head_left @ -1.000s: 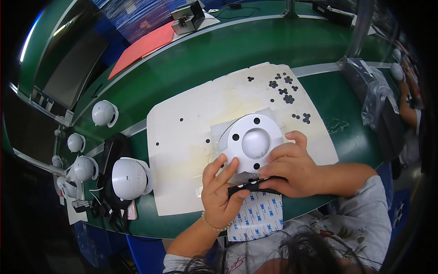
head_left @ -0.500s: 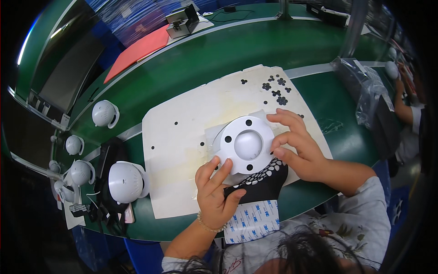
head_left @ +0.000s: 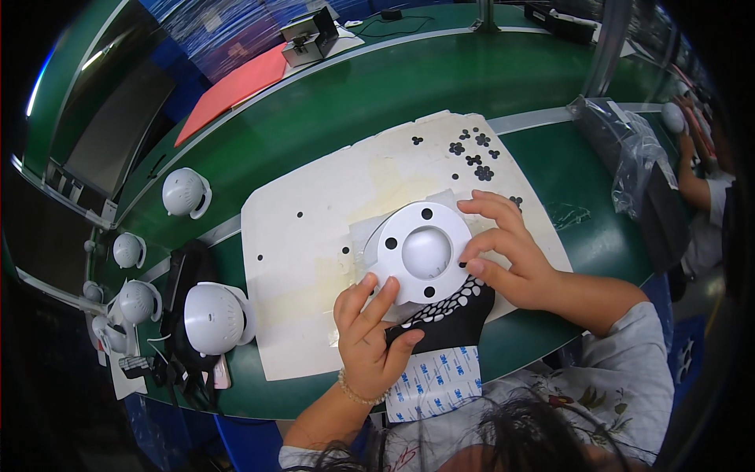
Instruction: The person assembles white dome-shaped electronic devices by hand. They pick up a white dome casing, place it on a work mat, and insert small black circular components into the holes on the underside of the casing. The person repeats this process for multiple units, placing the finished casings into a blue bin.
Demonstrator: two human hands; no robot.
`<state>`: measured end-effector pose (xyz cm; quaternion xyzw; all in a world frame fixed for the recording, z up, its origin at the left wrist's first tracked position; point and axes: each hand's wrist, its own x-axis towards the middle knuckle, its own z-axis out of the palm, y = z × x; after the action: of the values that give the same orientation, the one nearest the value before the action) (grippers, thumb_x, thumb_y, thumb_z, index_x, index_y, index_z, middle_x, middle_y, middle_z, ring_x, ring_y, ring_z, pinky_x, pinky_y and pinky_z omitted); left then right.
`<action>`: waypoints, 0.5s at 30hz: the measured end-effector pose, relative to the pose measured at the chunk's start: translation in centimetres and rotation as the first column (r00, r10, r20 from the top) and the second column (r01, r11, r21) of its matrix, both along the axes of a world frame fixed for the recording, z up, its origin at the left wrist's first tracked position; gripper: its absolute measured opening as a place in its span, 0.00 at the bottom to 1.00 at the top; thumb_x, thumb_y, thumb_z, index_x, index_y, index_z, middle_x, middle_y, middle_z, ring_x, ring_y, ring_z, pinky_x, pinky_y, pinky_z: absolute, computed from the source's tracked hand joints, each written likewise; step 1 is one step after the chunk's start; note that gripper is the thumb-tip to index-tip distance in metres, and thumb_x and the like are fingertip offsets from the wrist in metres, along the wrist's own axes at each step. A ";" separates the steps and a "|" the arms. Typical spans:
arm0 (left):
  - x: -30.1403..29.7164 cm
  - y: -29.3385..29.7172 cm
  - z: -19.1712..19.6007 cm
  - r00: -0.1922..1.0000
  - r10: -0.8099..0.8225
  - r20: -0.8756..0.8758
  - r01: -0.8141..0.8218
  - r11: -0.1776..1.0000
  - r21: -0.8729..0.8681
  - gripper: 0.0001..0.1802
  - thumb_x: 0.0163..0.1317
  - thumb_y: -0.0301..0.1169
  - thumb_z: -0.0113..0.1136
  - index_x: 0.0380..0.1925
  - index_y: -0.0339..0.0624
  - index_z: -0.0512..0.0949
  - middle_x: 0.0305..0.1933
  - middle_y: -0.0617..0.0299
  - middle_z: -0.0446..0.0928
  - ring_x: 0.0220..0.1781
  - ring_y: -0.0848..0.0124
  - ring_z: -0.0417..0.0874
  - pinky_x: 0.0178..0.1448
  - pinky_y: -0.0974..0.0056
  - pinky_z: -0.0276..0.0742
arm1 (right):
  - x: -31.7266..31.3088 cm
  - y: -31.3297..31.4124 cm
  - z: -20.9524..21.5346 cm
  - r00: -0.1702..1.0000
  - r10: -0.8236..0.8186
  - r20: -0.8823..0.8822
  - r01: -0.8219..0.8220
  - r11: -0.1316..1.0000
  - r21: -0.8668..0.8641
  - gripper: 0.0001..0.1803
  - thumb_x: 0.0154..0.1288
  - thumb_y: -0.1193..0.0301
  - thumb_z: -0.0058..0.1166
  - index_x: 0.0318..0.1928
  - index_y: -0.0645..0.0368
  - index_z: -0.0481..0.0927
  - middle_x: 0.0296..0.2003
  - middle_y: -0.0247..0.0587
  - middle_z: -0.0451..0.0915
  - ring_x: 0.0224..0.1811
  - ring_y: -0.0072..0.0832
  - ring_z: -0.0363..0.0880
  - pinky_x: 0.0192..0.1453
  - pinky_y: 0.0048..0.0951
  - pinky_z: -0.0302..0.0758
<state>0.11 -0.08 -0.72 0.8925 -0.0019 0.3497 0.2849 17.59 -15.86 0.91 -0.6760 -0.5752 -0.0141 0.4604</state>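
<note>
White ring base [head_left: 393,263] rested over the pale board [head_left: 299,299], probably steadied by the left hand's [head_left: 363,338] spread fingers; right hand [head_left: 515,263] fingertips met a black dot [head_left: 463,265], pinching or pressing, I couldn't tell.

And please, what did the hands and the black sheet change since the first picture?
The right hand let go of the black sheet and moved up to the right edge of the white ring. The sheet, bent up before, now lies flatter. The left hand stayed at the ring's lower left.
</note>
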 end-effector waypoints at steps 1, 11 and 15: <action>0.0 0.0 0.0 1.000 0.002 -0.003 -0.002 1.000 0.000 0.16 0.48 0.38 0.62 0.19 0.34 0.74 0.55 0.57 0.70 0.59 0.56 0.63 0.56 0.54 0.57 | 0.1 -0.1 -0.2 1.000 0.000 0.018 -0.001 1.000 0.006 0.08 0.56 0.66 0.53 0.36 0.52 0.76 0.56 0.45 0.63 0.62 0.47 0.52 0.62 0.45 0.49; -0.1 0.0 -0.1 1.000 -0.007 -0.011 0.007 1.000 -0.002 0.15 0.47 0.38 0.63 0.18 0.35 0.74 0.56 0.56 0.70 0.60 0.56 0.62 0.56 0.53 0.57 | 1.4 -0.7 -1.0 0.990 0.041 -0.136 -0.034 0.998 0.051 0.17 0.56 0.63 0.53 0.46 0.55 0.75 0.50 0.41 0.69 0.53 0.33 0.64 0.54 0.34 0.59; 0.0 0.0 0.0 1.000 -0.026 -0.009 0.026 1.000 -0.008 0.15 0.46 0.37 0.64 0.17 0.35 0.73 0.56 0.55 0.69 0.61 0.56 0.61 0.56 0.53 0.57 | 0.7 0.0 -0.5 0.464 0.084 -0.882 -0.247 0.968 -0.037 0.17 0.59 0.65 0.52 0.45 0.62 0.74 0.41 0.37 0.75 0.43 0.20 0.70 0.47 0.22 0.66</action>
<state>0.09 -0.11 -0.71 0.8929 -0.0105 0.3418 0.2930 18.34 -15.85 0.39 -0.5639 -0.3225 0.4224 0.6321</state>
